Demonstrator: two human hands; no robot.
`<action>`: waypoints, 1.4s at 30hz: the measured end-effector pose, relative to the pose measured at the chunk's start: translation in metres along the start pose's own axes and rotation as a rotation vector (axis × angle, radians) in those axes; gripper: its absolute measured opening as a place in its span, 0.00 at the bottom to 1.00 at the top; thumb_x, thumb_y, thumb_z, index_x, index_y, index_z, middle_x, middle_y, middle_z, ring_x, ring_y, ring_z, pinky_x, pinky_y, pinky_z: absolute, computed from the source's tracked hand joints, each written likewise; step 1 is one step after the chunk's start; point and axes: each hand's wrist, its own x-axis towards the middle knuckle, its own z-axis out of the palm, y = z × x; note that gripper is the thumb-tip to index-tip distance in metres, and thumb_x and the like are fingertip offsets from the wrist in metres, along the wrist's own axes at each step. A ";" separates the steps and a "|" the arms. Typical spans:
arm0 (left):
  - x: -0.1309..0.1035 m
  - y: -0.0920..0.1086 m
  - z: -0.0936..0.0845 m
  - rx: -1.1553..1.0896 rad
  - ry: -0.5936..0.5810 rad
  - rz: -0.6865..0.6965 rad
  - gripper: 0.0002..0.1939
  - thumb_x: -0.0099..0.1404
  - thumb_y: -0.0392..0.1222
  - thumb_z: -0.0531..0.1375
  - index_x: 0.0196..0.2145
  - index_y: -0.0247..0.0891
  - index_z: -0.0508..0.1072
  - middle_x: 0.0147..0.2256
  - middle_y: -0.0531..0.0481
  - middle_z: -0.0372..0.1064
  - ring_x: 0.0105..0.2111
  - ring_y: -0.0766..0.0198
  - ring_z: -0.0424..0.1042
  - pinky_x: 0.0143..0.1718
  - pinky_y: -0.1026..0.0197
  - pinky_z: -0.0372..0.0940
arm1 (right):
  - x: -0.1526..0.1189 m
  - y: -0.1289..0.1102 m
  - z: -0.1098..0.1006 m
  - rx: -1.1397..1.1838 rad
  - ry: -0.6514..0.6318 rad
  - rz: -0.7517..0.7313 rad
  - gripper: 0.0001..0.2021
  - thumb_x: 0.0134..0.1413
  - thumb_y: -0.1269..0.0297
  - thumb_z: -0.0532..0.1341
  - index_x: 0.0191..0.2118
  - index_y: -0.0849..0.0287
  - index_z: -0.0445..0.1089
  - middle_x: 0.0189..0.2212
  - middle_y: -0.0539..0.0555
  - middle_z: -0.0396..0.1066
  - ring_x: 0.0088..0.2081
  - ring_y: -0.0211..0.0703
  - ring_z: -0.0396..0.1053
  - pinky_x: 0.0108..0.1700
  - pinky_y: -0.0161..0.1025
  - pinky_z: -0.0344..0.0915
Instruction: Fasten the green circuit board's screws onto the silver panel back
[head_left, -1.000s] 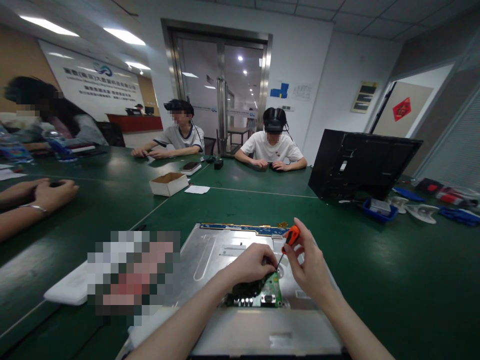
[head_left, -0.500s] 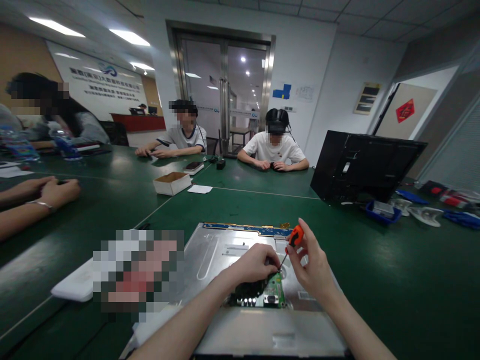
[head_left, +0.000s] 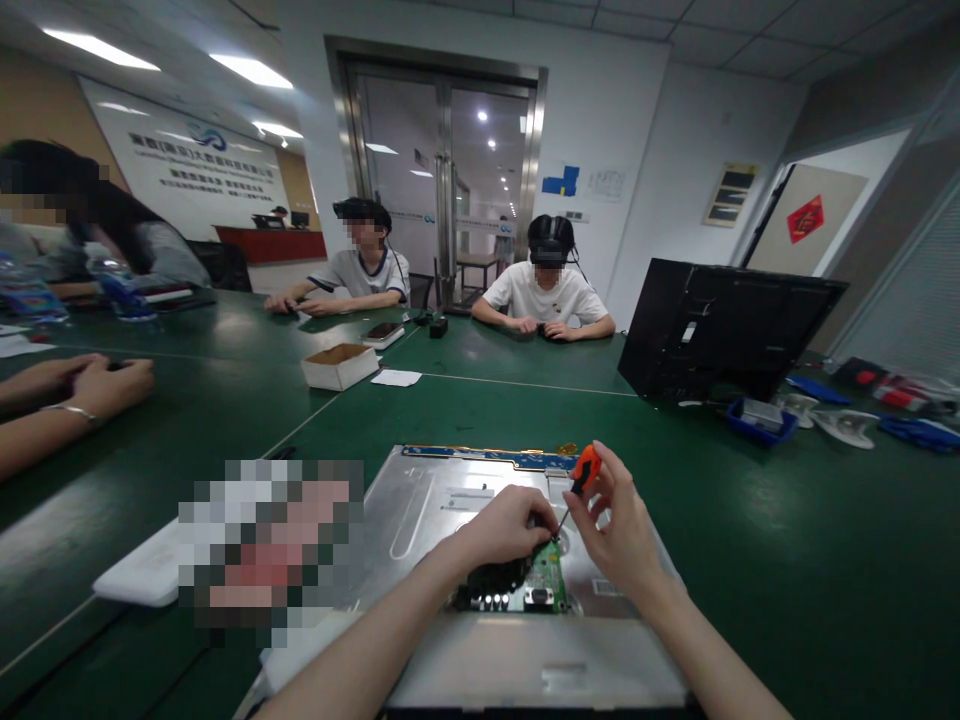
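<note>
My right hand [head_left: 621, 530] grips a small screwdriver [head_left: 586, 466] with an orange and black handle between thumb and fingers. Its thin shaft slants down to the upper edge of a green circuit board [head_left: 551, 570]. Beside the tip, my left hand [head_left: 510, 525] has thumb and fingers pinched together; what they hold, if anything, is hidden. The board lies on the silver metal back of a flat display panel [head_left: 424, 500]. A narrow blue circuit strip [head_left: 472, 456] runs along the panel's far edge. My left hand and a dark part under it cover some of the board.
Left of the panel lies a white object [head_left: 142, 575], partly blurred out. An open box [head_left: 341, 367] and a paper slip [head_left: 396, 378] are farther back. A black monitor [head_left: 735, 330] and blue tray [head_left: 763, 422] stand right. Another person's hands [head_left: 112, 385] rest at left; two people sit opposite.
The screwdriver handle has turned a little in my right fingers, its tip staying at the board. My left hand holds its place. The whole view has shifted slightly.
</note>
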 end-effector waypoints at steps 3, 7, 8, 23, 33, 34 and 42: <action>0.000 0.001 0.000 0.019 -0.002 -0.018 0.12 0.52 0.26 0.58 0.30 0.36 0.79 0.30 0.50 0.76 0.30 0.64 0.71 0.36 0.66 0.63 | 0.000 -0.003 0.000 0.019 -0.041 0.038 0.28 0.61 0.66 0.53 0.64 0.56 0.43 0.29 0.51 0.71 0.23 0.38 0.68 0.24 0.35 0.67; 0.000 0.001 0.000 0.027 0.005 -0.010 0.11 0.52 0.27 0.58 0.31 0.36 0.79 0.29 0.50 0.76 0.31 0.63 0.71 0.36 0.65 0.63 | 0.000 -0.004 0.001 -0.003 -0.040 0.033 0.28 0.61 0.66 0.53 0.64 0.55 0.44 0.27 0.48 0.70 0.20 0.36 0.65 0.21 0.33 0.64; 0.000 0.001 0.000 0.027 0.009 -0.004 0.11 0.52 0.27 0.58 0.31 0.35 0.79 0.29 0.50 0.76 0.30 0.63 0.71 0.35 0.64 0.63 | 0.000 -0.003 0.001 -0.014 -0.032 0.028 0.28 0.61 0.65 0.53 0.64 0.55 0.44 0.26 0.48 0.69 0.19 0.36 0.65 0.21 0.33 0.63; 0.000 -0.002 0.002 0.064 0.000 0.056 0.12 0.53 0.27 0.57 0.31 0.34 0.79 0.30 0.48 0.76 0.31 0.62 0.72 0.35 0.64 0.63 | 0.001 -0.007 -0.002 0.004 -0.069 0.052 0.32 0.60 0.67 0.52 0.67 0.55 0.40 0.25 0.47 0.68 0.21 0.38 0.67 0.22 0.34 0.64; 0.001 -0.001 0.001 0.046 -0.007 0.054 0.11 0.53 0.26 0.57 0.30 0.34 0.79 0.29 0.49 0.75 0.30 0.62 0.72 0.35 0.65 0.63 | 0.000 0.001 0.000 -0.096 0.009 0.009 0.32 0.58 0.65 0.57 0.65 0.56 0.46 0.20 0.43 0.64 0.18 0.35 0.63 0.21 0.32 0.61; 0.001 -0.001 0.001 0.041 -0.006 0.054 0.12 0.53 0.26 0.57 0.30 0.34 0.79 0.29 0.49 0.76 0.31 0.62 0.72 0.35 0.65 0.63 | 0.000 0.001 0.000 -0.094 0.004 0.003 0.31 0.58 0.65 0.57 0.65 0.56 0.46 0.21 0.43 0.64 0.18 0.35 0.63 0.21 0.32 0.61; 0.001 -0.001 0.001 0.044 -0.002 0.064 0.12 0.53 0.26 0.57 0.31 0.34 0.79 0.30 0.49 0.76 0.31 0.62 0.72 0.35 0.65 0.63 | 0.000 0.000 -0.002 0.010 -0.053 0.017 0.30 0.60 0.68 0.53 0.66 0.54 0.44 0.28 0.49 0.70 0.22 0.36 0.66 0.23 0.33 0.64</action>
